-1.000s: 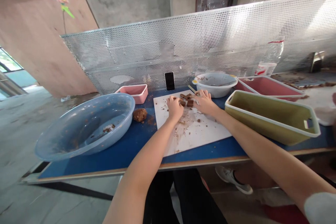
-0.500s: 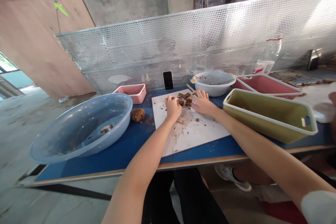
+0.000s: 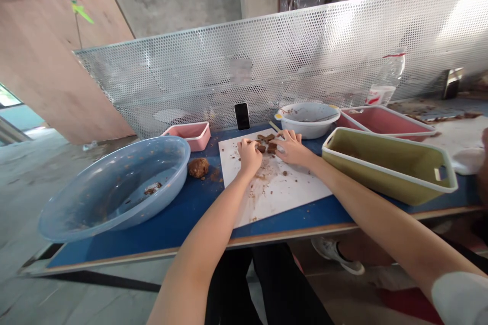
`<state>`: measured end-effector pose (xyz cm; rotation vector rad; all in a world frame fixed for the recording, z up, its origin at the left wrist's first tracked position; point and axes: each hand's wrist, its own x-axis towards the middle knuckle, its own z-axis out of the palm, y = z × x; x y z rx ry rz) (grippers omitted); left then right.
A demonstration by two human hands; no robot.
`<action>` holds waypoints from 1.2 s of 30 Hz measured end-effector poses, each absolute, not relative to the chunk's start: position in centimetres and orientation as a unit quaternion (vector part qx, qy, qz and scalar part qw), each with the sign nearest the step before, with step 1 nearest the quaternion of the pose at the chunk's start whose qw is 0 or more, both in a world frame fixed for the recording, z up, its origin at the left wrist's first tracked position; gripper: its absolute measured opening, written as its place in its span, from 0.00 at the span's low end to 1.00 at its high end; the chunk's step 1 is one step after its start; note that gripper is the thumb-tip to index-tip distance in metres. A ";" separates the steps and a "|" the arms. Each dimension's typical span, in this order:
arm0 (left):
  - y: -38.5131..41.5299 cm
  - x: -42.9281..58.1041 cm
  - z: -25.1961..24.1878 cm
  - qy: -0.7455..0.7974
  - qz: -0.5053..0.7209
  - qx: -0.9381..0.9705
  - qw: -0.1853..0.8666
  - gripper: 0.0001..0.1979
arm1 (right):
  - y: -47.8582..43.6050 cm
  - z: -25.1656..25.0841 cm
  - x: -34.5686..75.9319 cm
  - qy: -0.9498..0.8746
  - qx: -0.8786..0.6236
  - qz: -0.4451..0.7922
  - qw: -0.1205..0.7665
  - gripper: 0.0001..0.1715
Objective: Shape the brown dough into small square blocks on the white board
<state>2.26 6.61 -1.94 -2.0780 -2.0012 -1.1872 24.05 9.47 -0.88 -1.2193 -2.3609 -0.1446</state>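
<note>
Both my hands rest on a white board (image 3: 282, 188) that lies on the blue table. Small brown clay pieces (image 3: 267, 143) sit in a cluster at the board's far end. My left hand (image 3: 249, 155) is curled with its fingertips against the left side of the cluster. My right hand (image 3: 292, 146) lies with fingers spread on the right side, touching the pieces. Whether either hand grips a piece is hidden by the fingers. Brown crumbs and smears cover the board's middle.
A large blue basin (image 3: 114, 183) stands at the left, a brown clay ball (image 3: 199, 167) beside it. Behind are a pink box (image 3: 187, 133), a black phone (image 3: 241, 116), a grey bowl (image 3: 307, 120), an olive bin (image 3: 385, 165), a pink tray (image 3: 385, 123) and a perforated metal screen (image 3: 267, 66).
The camera view has drifted slightly to the right, so everything sits a little further left. Both hands stay at the clay pieces with only small finger shifts.
</note>
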 end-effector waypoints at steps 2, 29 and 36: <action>6.6 2.3 -1.9 -0.642 -0.381 -0.665 0.013 0.19 | 9.5 -0.9 24.0 -0.857 -0.452 -0.056 0.240 0.29; 6.9 2.2 -2.1 -0.639 -0.390 -0.663 0.003 0.19 | 9.8 -0.7 25.7 -0.863 -0.447 -0.054 0.230 0.28; 7.3 2.0 -2.6 -0.637 -0.391 -0.665 0.014 0.19 | 9.6 -0.6 25.6 -0.865 -0.447 -0.052 0.224 0.29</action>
